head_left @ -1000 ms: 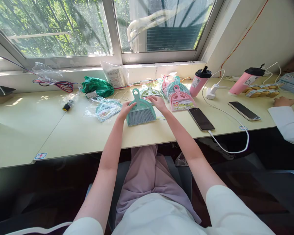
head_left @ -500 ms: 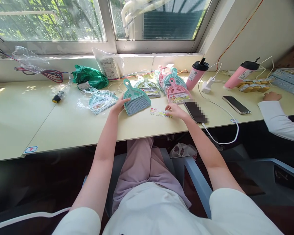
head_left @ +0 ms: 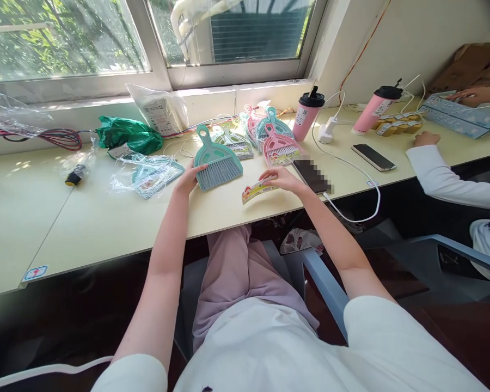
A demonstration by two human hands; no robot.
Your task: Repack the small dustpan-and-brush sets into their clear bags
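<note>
My left hand is closed on the left edge of a mint-green dustpan with a grey-bristled brush nested in it. The set is tilted over the table. In my right hand a printed card strip is pinched by one end, its other end curving up off the tabletop. Behind my right hand lies a pink dustpan set with a similar label. Beside it are a teal set and a green one. Left of my left hand rests another teal set in clear plastic.
A pink cup stands by a white charger. One phone lies right of my right hand, its cable hanging past the table edge; another phone lies farther right. A co-worker's sleeve and a blue box are at right.
My right hand has lifted the card strip from the tabletop; it lay flat before. The view has turned to the right. A hand now shows at the blue box.
</note>
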